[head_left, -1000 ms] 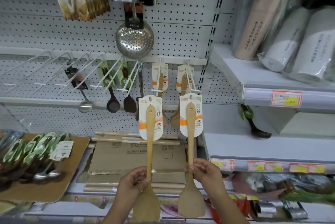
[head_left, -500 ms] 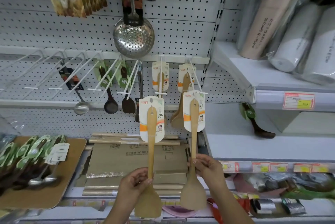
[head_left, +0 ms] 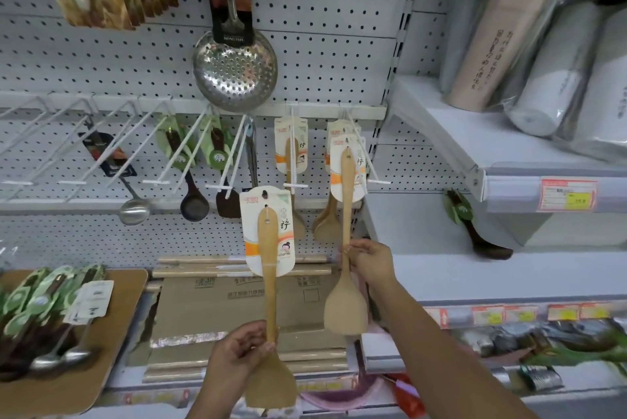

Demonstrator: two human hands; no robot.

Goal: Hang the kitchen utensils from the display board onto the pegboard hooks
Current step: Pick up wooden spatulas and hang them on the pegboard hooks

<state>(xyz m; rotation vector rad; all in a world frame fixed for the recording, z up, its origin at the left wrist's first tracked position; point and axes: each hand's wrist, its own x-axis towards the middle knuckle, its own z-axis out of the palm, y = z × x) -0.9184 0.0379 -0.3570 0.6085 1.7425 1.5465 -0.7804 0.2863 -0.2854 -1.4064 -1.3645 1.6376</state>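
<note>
Left side of the pegboard (head_left: 339,45): bare hooks (head_left: 71,183) stand open to approach. The right-hand hook (head_left: 379,182) is crowded by carded spatulas (head_left: 327,225) and hemmed by the shelf (head_left: 437,127) (just beside it). The skimmer (head_left: 235,69) overhangs the middle hooks.

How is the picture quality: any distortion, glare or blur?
Head view: the wide lens bends the shelf and pegboard lines near the edges; the steel skimmer carries soft highlights, no harsh glare; the left hand and right hand, each gripping a wooden spatula, look sharp; the corners look softer.
</note>
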